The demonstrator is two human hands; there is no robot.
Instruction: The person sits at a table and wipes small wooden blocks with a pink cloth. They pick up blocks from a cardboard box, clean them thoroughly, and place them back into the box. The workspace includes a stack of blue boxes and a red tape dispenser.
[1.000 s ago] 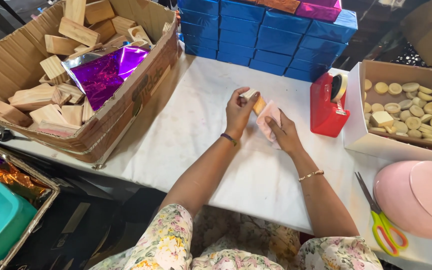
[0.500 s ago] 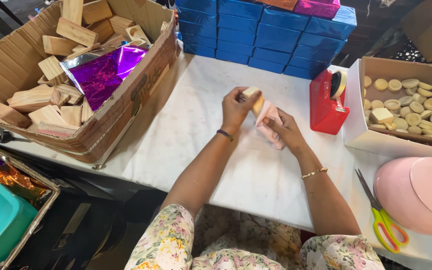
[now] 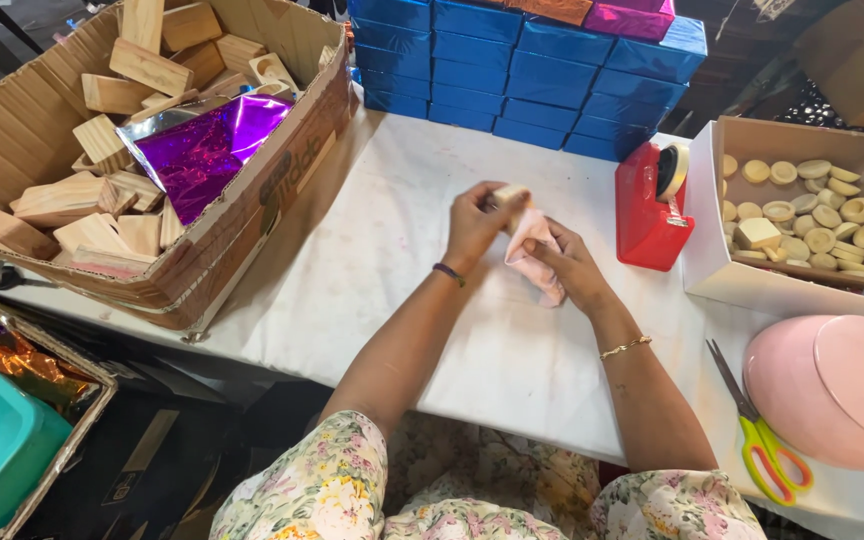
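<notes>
My left hand (image 3: 474, 226) grips a small pale wooden block (image 3: 509, 195) over the middle of the white table (image 3: 372, 260). My right hand (image 3: 572, 266) presses a pink cloth (image 3: 532, 252) against that block, the cloth hanging down from between both hands. Most of the block is hidden by my fingers and the cloth.
A big cardboard box (image 3: 282, 190) of wooden blocks and purple foil (image 3: 202, 150) sits at the left. Stacked blue boxes (image 3: 522, 80) line the back. A red tape dispenser (image 3: 647, 215), a box of wooden discs (image 3: 802, 205), a pink lidded container (image 3: 837, 385) and scissors (image 3: 757, 440) lie right.
Both hands have stayed at the table's middle; the left hand has turned the block slightly while the right hand has slid the pink cloth along it.
</notes>
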